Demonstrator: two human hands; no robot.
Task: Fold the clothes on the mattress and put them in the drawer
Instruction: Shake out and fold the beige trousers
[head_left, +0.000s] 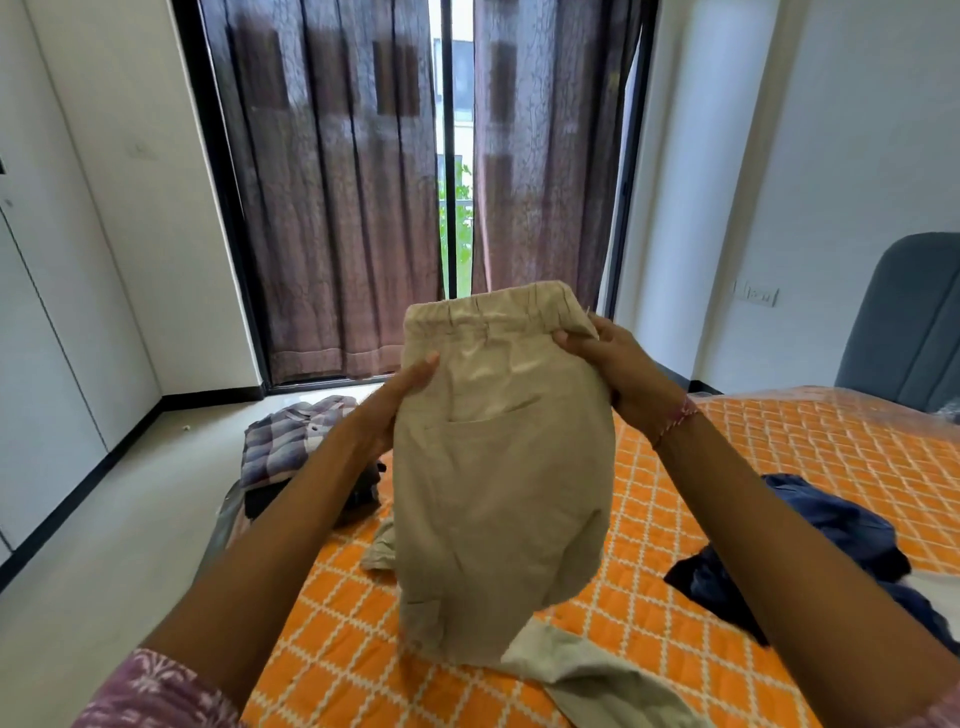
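1. Orange quilted mattress (779, 467) carries a blue garment (831, 540) by its right edge.
2. Both hands hold beige trousers (498, 467) above it.
3. Left hand (384, 410) and right hand (618, 374) fingers pinch the waistband.

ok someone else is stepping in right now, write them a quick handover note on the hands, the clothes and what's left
Left hand: supports the left edge of the beige trousers below the waistband.
Right hand: pinches the waistband's right corner.
The trousers are held up above the orange mattress, legs trailing onto it.
Done: a folded stack topped by a plaid shirt sits at the mattress's far left corner.
Left: fold the trousers, then the dark blue clothes heaped on the right, then move everything to the drawer, which is not in view.
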